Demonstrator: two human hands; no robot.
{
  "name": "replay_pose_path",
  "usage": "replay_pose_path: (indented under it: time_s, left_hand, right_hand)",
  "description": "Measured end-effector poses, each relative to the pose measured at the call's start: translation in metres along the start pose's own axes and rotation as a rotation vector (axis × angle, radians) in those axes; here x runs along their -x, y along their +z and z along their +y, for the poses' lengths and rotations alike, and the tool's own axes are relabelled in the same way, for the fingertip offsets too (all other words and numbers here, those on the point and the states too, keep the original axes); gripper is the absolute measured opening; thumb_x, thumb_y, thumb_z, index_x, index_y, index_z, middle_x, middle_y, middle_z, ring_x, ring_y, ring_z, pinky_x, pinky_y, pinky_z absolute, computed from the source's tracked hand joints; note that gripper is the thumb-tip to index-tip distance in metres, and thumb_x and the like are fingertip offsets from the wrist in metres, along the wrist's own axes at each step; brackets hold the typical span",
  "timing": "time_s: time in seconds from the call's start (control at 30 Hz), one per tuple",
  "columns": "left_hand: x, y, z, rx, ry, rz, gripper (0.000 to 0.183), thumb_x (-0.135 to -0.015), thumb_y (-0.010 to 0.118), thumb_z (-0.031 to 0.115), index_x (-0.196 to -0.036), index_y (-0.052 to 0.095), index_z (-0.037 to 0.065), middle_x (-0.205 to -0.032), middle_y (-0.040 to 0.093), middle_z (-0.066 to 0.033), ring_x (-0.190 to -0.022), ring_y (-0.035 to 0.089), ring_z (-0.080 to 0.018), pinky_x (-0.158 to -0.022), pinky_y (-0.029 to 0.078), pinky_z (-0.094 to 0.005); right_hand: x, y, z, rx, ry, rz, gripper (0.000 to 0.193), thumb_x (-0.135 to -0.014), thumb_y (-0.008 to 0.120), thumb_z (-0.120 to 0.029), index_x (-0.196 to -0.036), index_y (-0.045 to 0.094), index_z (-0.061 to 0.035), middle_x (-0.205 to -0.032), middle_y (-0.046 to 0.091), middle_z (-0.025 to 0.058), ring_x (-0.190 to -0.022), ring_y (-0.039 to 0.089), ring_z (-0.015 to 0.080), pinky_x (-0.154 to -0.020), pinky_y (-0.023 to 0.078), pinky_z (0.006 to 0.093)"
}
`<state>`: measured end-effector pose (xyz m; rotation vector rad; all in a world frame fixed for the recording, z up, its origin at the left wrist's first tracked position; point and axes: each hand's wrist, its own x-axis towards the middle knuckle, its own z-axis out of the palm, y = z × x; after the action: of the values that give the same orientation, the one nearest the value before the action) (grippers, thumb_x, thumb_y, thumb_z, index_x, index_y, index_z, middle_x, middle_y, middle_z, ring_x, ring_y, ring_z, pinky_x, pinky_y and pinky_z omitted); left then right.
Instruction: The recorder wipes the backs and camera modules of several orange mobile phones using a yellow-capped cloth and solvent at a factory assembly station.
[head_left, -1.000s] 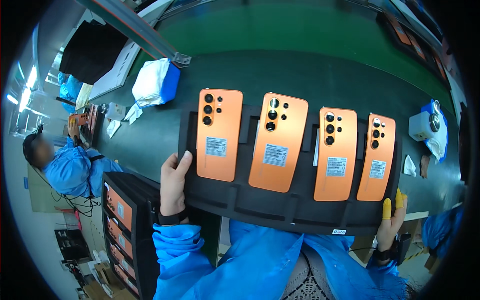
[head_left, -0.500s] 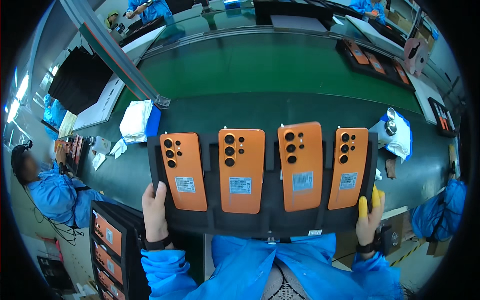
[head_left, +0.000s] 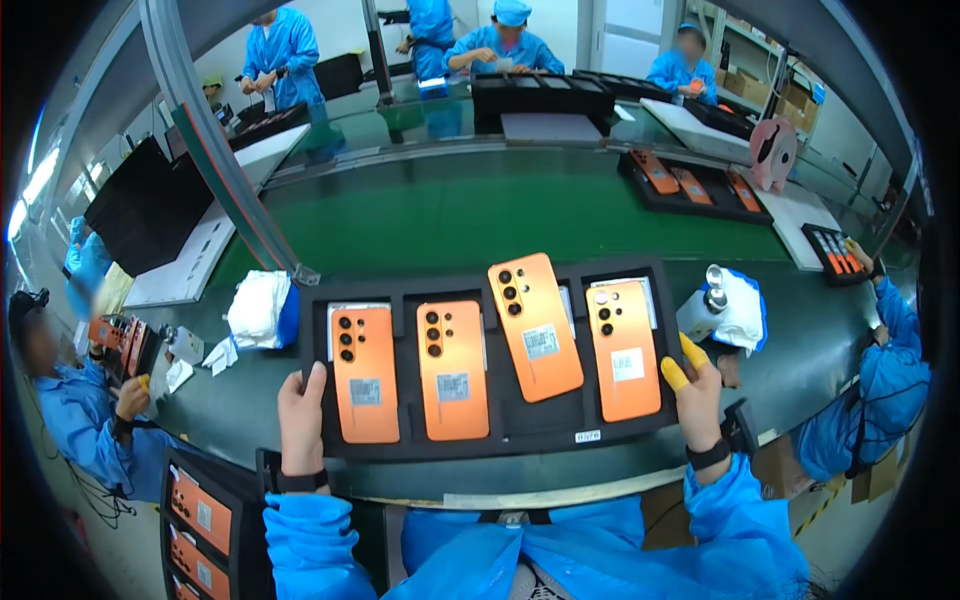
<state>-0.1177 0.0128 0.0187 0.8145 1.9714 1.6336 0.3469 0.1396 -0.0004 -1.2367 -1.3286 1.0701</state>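
Observation:
My left hand (head_left: 301,415) grips the left end of a black foam tray (head_left: 540,418), thumb on top. At the right end, my right hand (head_left: 701,400) holds the same tray; yellow covers sit on two of its fingertips. Several orange phones lie camera side up in a row on the tray, each with a white label. The leftmost phone (head_left: 366,385) and the phone beside it (head_left: 453,370) lie nearly straight. A third phone (head_left: 537,330) is askew, partly out of its slot. The rightmost phone (head_left: 624,350) leans slightly.
A green conveyor belt (head_left: 450,210) runs beyond the bench. White cloths (head_left: 262,312) lie left of the tray; a metal-topped bottle (head_left: 702,308) and more cloths stand right. Stacked phone trays (head_left: 215,520) are at lower left. Co-workers sit on both sides and across.
Both hands have moved the tray away from my body, over the bench. The third phone has turned askew in the tray. My view has tilted up, showing more people across.

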Motion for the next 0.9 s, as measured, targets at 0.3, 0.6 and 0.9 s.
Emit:
replay_pose_path:
  time_s: [0.3,0.6,0.9]
  left_hand:
    - [-0.04,-0.013,-0.001,0.055,-0.17,-0.102,0.039,-0.092,0.063,0.032,-0.095,0.063,-0.006,-0.08,0.064,-0.0042,-0.069,0.055,-0.0068,-0.062,0.043,-0.0228]
    - [-0.037,0.006,-0.046,-0.755,0.382,0.145,0.047,-0.086,0.067,0.029,-0.117,0.057,-0.004,-0.114,0.056,-0.0212,-0.103,0.055,-0.0319,-0.083,0.045,-0.0381]
    - [0.036,0.14,0.033,-0.153,-0.442,-0.792,0.033,-0.098,0.048,0.032,-0.084,0.054,0.003,-0.067,0.052,-0.0029,-0.052,0.047,-0.0103,-0.044,0.036,-0.0236]
  right_hand:
    - [0.001,0.019,0.011,-0.012,-0.01,0.029,0.046,-0.089,0.062,-0.002,-0.13,0.045,0.0083,-0.12,0.055,0.012,-0.104,0.059,0.0178,-0.087,0.048,0.0273]
    - [0.013,0.035,0.038,-0.032,0.033,0.018,0.043,-0.088,0.06,-0.001,-0.128,0.047,0.0096,-0.123,0.052,0.0123,-0.103,0.06,0.018,-0.085,0.049,0.0273]
    - [0.016,0.035,0.048,0.026,-0.008,0.05,0.044,-0.087,0.063,-0.003,-0.128,0.05,0.0074,-0.119,0.052,0.011,-0.094,0.06,0.015,-0.08,0.049,0.0264]
